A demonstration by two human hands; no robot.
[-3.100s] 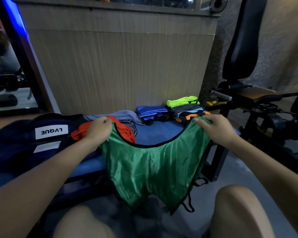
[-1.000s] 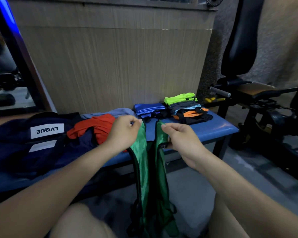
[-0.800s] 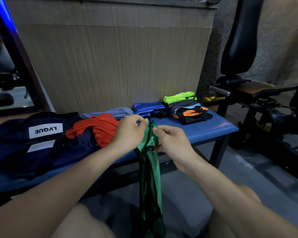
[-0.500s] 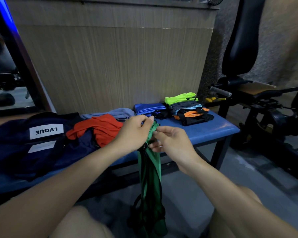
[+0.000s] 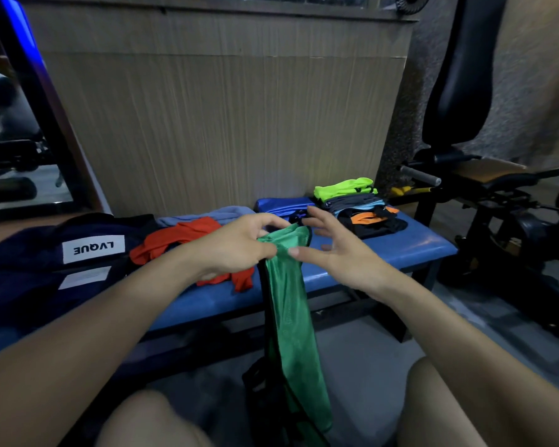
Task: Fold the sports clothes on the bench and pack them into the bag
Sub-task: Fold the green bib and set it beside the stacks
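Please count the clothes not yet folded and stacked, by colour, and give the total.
Green: 1, the green vest hanging from the left hand, with the right hand open beside it
Red: 1, the red garment on the bench
Grey-blue: 1, the grey-blue garment behind it
Total: 3

- Gym, indoors, dim light.
- Blue padded bench (image 5: 410,250) on a dark metal frame, standing against a wood-grain panel wall (image 5: 226,124).
- Exercise machine (image 5: 484,175) at right: tall black back pad, tan seat, foam-covered roller bar.
- Mirror (image 5: 10,150) at left shows more black padded equipment.
- Folded sports clothes (image 5: 355,204) stacked on the bench; dark bag (image 5: 46,269) labelled LVQUE beside them.
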